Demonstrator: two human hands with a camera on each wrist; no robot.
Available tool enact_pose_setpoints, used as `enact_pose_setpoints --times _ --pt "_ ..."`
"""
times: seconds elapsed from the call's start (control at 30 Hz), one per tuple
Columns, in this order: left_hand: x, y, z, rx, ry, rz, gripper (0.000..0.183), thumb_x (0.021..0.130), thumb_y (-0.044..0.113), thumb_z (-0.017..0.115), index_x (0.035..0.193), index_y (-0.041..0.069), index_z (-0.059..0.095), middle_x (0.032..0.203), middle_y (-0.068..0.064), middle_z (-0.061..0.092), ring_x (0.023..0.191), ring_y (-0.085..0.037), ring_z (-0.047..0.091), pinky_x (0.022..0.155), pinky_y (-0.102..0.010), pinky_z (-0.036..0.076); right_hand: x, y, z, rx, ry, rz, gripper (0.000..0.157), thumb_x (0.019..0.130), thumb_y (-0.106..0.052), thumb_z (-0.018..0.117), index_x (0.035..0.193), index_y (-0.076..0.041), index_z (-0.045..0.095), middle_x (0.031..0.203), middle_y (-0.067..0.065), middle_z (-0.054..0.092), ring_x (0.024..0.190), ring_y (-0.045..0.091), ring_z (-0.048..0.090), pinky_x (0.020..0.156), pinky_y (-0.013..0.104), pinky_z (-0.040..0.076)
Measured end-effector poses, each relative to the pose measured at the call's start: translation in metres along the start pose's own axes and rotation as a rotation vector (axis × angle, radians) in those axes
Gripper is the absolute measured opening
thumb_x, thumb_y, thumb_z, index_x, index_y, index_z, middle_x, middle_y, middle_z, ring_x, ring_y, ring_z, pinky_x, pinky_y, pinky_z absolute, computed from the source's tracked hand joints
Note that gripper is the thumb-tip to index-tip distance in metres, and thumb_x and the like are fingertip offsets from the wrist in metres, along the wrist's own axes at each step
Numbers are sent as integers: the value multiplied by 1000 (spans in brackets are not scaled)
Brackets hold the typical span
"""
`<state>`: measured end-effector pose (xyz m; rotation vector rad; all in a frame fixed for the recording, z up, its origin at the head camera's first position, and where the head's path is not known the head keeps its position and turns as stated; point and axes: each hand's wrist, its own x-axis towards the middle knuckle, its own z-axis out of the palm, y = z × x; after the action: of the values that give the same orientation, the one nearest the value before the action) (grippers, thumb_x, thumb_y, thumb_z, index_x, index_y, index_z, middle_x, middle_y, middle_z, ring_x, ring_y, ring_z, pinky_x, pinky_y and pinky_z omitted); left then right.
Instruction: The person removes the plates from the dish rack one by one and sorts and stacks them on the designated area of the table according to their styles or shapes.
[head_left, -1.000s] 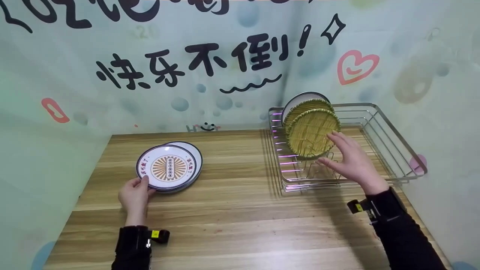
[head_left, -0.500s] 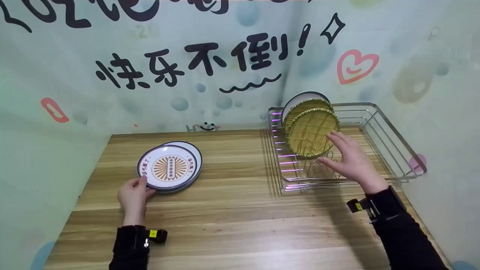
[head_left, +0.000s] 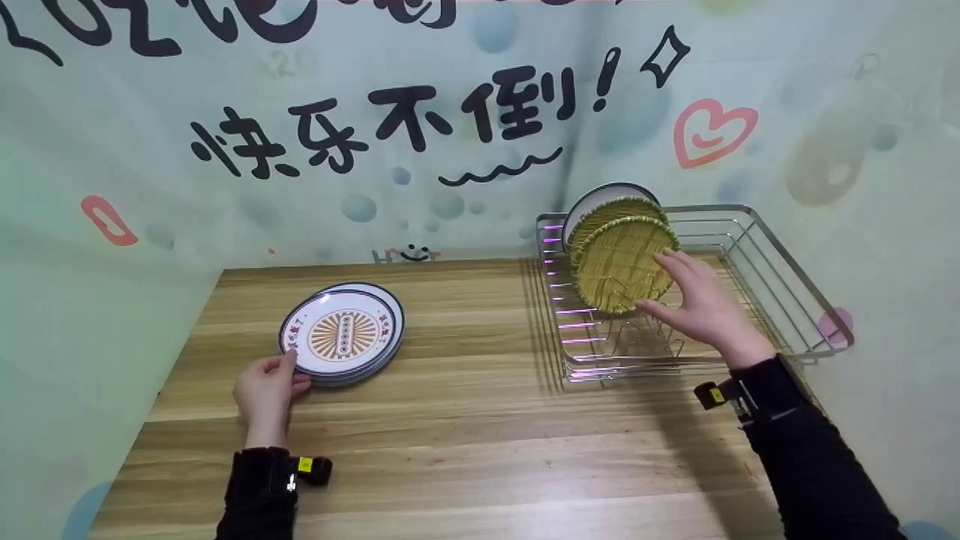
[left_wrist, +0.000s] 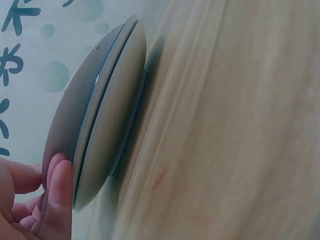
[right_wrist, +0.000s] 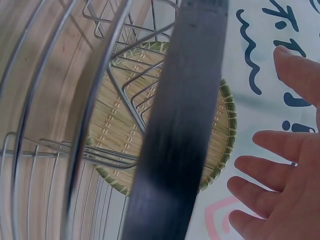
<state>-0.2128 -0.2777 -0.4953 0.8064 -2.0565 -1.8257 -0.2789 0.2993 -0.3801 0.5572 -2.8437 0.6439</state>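
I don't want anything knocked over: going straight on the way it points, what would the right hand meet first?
Probably the front woven tray, propped in the wire rack: in the head view, the right hand points toward its right side, though the depth between them is unclear.

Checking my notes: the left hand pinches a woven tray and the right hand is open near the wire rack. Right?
The left hand pinches a white plate, not a woven tray, as the head view shows; the rest is right.
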Motion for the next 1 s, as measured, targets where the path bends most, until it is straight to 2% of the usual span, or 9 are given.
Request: enact_pose_setpoints --times 0.13,0.23,0.77,1.0 --pt "0 5 -1 0 -48 -29 47 99 14 61 133 -16 48 123 -36 56 63 -10 69 67 -26 59 2 -1 -1 -3 -3 -10 81 89 -41 73 147 5 38 153 29 31 139 50 26 112 66 18" --pt "0 8 -2 19 -74 -46 48 99 12 60 135 -17 46 126 -37 54 63 -9 69 67 -26 59 4 0 -1 -10 1 -18 80 89 -40 73 146 5 39 153 29 32 139 49 27 112 66 19" --pt "0 15 -6 100 -120 -52 47 99 14 60 132 -17 48 117 -34 61 65 -12 70 68 -26 59 15 2 -10 -29 -24 3 81 91 -40 71 147 6 36 151 32 31 137 51 28 112 65 20" --pt "-1 18 -9 110 -144 -33 46 99 14 59 131 -18 48 94 -22 69 65 -13 70 68 -27 59 23 3 -18 -55 -26 19 84 89 -43 72 148 6 36 150 33 33 135 53 31 111 65 22"
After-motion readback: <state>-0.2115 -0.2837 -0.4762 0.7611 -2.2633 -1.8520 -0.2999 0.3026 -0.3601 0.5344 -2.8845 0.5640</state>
